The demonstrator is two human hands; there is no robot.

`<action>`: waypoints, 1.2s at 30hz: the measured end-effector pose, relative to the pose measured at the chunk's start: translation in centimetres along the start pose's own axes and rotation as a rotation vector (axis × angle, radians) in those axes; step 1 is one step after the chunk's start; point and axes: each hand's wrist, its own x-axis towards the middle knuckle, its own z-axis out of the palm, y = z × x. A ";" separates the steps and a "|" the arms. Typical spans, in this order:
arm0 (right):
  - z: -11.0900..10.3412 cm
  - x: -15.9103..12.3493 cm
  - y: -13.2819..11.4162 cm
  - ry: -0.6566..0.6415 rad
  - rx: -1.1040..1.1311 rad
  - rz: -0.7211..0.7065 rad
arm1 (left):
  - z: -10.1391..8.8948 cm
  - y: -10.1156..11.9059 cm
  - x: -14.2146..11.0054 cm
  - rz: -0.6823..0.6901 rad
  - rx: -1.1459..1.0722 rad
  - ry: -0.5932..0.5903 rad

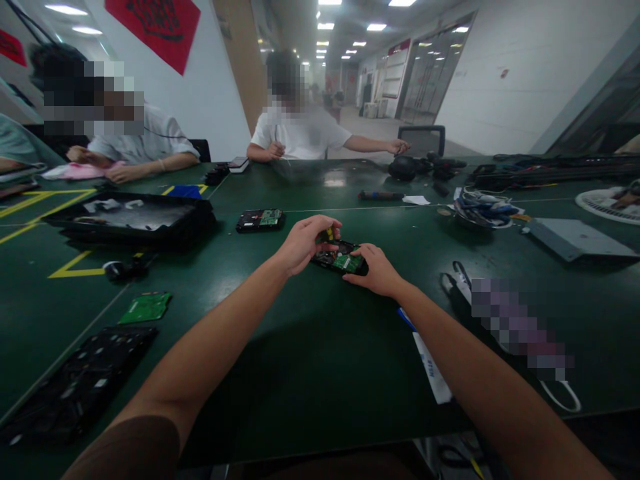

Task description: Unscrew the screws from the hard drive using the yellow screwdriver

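A black device housing with a green circuit board (pixel 345 262) inside lies on the green table in front of me. At its right end my right hand (pixel 375 270) is closed, thumb on the near side and fingers over the far edge. My left hand (pixel 306 245) is bent over the housing's left part, its fingers curled around a small black-and-yellow piece (pixel 327 234). What kind of piece it is, I cannot make out, since the fingers cover most of it. Farther left lies a similar opened device (pixel 260 220) with a green board showing.
On the left are a black tray (pixel 135 217), a loose green board (pixel 146 308) and a black panel (pixel 85 380). To the right lie a lanyard (pixel 520 323), a grey box (pixel 583 239) and bundled cables (pixel 483 207). A screwdriver-like tool (pixel 381 196) lies beyond; people sit across.
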 end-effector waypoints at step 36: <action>0.1 -0.1 0.1 0.001 0.000 0.004 | -0.5 -0.2 0.5 -0.041 -0.115 0.128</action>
